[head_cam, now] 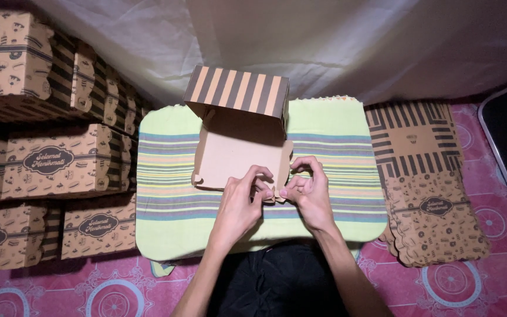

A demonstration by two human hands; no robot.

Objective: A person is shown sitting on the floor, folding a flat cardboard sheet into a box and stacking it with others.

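- The half-folded cardboard box [239,149] sits in the middle of the green striped cloth [335,176], its orange-and-dark striped lid [237,89] standing up at the far side and the plain brown inside facing up.
- Both hands work the near right corner of it — the left hand [243,199] pinches the front edge with thumb and fingers closed on the card, and the right hand [307,191] is curled shut on the little corner tab just beside it.
- The likeliest slip, to my eye, is the tab tearing or creasing: it is small and scalloped, and both hands squeeze it from either side at once. A hard push at a slant could bend it instead of seating it.
- Nothing holds down the far side of the box. If the hands pull toward the body, I'd expect the whole thing to slide on the cloth and the upright lid to flop forward over the fingers.
- The cloth itself could bunch under the box, since it looks loose.
- To the right lies a pile of flat blanks [426,188]; on the left, finished boxes [48,164] are stacked high and close — a careless elbow might topple them.
- The light is dim, so whether the tab has found its slot I cannot tell.
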